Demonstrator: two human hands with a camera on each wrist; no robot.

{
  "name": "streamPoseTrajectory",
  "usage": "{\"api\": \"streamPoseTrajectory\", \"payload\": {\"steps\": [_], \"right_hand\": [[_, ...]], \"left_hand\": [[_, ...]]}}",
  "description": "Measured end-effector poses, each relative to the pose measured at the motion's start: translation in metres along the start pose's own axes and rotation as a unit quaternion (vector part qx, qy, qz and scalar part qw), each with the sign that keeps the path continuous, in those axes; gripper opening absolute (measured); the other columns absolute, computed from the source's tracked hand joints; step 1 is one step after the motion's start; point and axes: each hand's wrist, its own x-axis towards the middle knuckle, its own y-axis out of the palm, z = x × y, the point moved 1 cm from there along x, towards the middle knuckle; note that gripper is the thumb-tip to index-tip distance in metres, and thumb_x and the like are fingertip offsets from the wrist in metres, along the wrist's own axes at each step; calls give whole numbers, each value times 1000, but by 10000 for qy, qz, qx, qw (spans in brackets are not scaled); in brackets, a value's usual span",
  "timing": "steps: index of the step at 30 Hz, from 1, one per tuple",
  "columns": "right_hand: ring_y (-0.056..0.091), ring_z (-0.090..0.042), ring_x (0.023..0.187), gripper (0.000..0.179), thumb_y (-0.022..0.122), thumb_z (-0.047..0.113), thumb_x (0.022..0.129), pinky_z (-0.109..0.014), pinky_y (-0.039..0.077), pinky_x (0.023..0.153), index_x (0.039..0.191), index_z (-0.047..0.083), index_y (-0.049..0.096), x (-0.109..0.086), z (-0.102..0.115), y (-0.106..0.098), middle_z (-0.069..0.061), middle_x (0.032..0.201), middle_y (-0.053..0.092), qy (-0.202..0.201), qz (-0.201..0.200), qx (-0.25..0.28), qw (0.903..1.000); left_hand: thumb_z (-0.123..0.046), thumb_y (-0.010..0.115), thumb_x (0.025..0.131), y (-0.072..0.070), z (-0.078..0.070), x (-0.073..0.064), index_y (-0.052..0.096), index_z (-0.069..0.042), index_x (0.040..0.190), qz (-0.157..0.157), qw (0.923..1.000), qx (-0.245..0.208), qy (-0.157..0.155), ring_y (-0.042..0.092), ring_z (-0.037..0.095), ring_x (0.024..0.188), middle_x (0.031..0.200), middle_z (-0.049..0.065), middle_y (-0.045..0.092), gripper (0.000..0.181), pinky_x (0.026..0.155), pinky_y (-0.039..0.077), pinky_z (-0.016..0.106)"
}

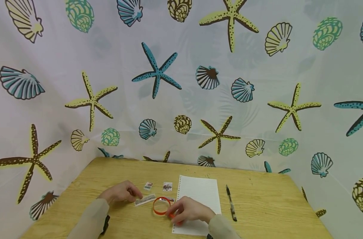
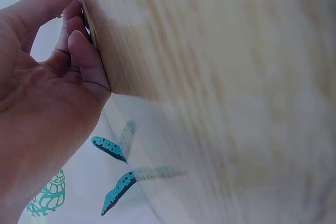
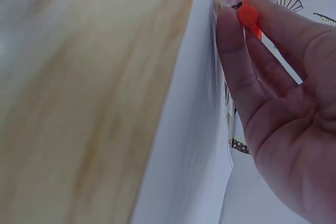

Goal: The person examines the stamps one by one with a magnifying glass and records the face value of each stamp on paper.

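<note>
My right hand [image 1: 188, 209] pinches the handle of a red magnifying glass [image 1: 154, 209] between thumb and fingers, low over the table. In the right wrist view, the red handle end [image 3: 248, 16] shows between the fingertips. A small colour-printed piece [image 1: 171, 199] lies partly behind the lens ring. My left hand [image 1: 121, 192] rests on the table, its fingertips at the left end of a pale strip with a grey print [image 1: 145, 199]. The left wrist view shows the loosely bent fingers [image 2: 86, 59] against the wood; the strip is hidden there.
Two small stamp-like pictures [image 1: 148, 186] lie beyond the strip. A sheet of lined paper [image 1: 199, 189] with punched holes lies partly under the right hand and forearm. To its right is a black pen [image 1: 230, 203]. A shell-and-starfish patterned curtain [image 1: 181, 99] surrounds the wooden table [image 1: 259, 199].
</note>
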Motion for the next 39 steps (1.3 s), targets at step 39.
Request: {"api": "streamPoseTrajectory", "payload": {"steps": [39], "right_hand": [[61,-1,65,24,71,1,86,-21,53,60,110,3,74,47,30,27,-6,103,75,105,-3,-206,9997]], "left_hand": [[6,69,79,0,4,3,73,6,102,42,9997,-133,200,58,16,80,100,16,72,24,70,49,28]]}}
